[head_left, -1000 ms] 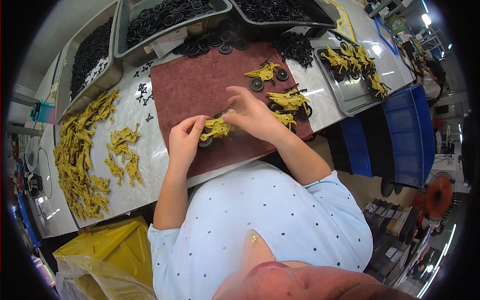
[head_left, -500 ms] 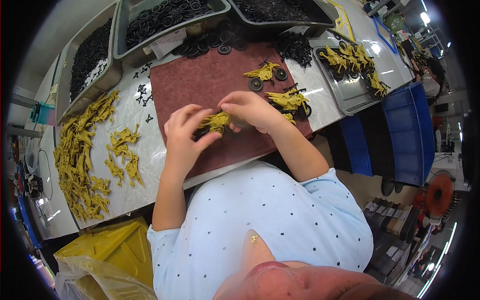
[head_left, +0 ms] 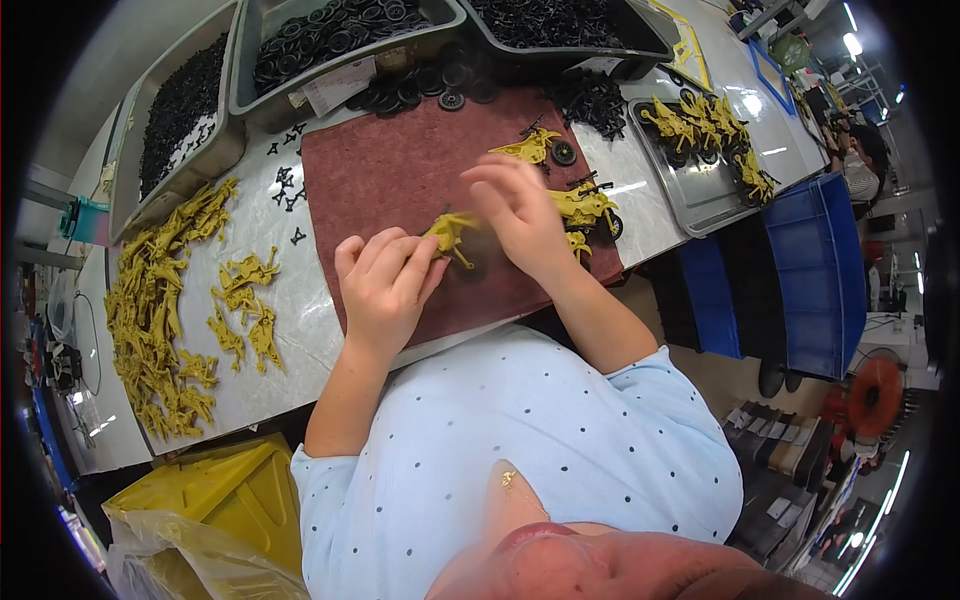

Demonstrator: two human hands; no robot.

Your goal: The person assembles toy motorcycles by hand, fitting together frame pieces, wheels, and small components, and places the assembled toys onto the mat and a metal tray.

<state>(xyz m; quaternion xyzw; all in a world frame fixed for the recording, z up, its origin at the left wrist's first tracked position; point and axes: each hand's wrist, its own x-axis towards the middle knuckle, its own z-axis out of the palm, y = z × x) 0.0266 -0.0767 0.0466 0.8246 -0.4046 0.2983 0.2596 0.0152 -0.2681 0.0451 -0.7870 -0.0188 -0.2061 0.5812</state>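
Observation:
Pinched in the fingers of my left hand is a yellow toy motorcycle body, held just above the reddish-brown cloth. My right hand is apart from it, its fingers stretched out and somewhat blurred, with nothing visible in them. Beyond that hand, a toy motorcycle with black wheels lies on the cloth, partly hidden by the fingers. Another yellow motorcycle lies right of my right wrist, and a small yellow piece shows beside the forearm.
Yellow bodies are heaped at the left, near small black parts. Bins of black parts, wheels and more black pieces line the back. A metal tray at right holds several motorcycles. Loose wheels edge the cloth.
My right hand has come off the yellow body and moved right and up. My left hand still holds the body, now turned and more exposed.

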